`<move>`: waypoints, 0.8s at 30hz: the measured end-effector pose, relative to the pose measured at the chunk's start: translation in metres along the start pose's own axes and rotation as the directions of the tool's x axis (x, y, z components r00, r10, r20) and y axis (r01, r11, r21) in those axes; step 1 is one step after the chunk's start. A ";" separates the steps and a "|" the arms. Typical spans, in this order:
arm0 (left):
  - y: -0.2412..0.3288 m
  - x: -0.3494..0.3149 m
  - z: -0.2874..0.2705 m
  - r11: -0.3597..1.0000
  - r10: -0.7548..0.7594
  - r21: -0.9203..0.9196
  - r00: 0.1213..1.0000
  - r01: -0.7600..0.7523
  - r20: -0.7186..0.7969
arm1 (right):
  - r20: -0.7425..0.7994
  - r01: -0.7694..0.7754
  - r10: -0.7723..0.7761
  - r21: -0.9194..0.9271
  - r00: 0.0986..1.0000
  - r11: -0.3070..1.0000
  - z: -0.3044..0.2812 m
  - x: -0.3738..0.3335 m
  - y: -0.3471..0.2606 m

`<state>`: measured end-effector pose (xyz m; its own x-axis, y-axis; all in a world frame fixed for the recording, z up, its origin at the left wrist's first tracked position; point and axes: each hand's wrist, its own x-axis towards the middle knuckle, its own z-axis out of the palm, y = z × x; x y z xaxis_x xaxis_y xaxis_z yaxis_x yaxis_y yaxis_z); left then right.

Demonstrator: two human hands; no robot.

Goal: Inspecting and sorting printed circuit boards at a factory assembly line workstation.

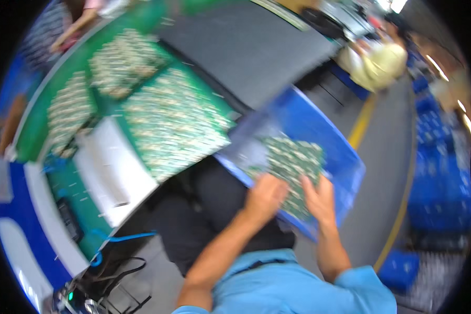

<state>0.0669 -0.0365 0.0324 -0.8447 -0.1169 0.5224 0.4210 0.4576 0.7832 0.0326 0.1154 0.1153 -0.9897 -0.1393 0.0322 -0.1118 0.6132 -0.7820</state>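
Observation:
A green circuit board panel [292, 157] with rows of pale parts is held over the blue plastic bin [327, 123] on my right. My left hand [267, 194] is closed at the panel's near left side, fingers curled. At its near right edge, my right hand [320, 200] grips it, with thumb and fingers partly hidden. Clear plastic film [246, 152] shows inside the bin by its left wall. The picture is smeared by motion, so small details of the panel are lost.
On the green-topped bench to the left lie several circuit board panels [172, 120] and a white sheet [110, 167]. A dark grey surface [246, 47] adjoins it. A seated co-worker in yellow [374, 63] is at the far right. Blue bins [439, 172] line the right side.

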 end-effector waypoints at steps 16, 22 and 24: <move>0.006 0.020 0.035 0.959 -0.133 -0.255 0.991 0.123 -0.023 | -0.212 0.312 -0.300 0.020 0.930 0.950 -0.014 -0.007 -0.023; 0.001 0.015 0.042 0.978 -0.122 -0.175 0.992 0.113 -0.043 | -0.345 0.620 -0.565 0.070 0.750 0.781 -0.001 0.013 0.034; -0.001 0.014 0.039 0.979 -0.120 -0.175 0.990 0.105 -0.078 | -0.379 0.701 -0.633 0.063 0.675 0.710 0.006 0.016 0.035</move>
<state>0.0415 -0.0036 0.0262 -0.8610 -0.2393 0.4488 0.3810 0.2812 0.8808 0.0135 0.1303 0.0843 -0.6310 -0.1873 0.7529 -0.7680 0.2883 -0.5719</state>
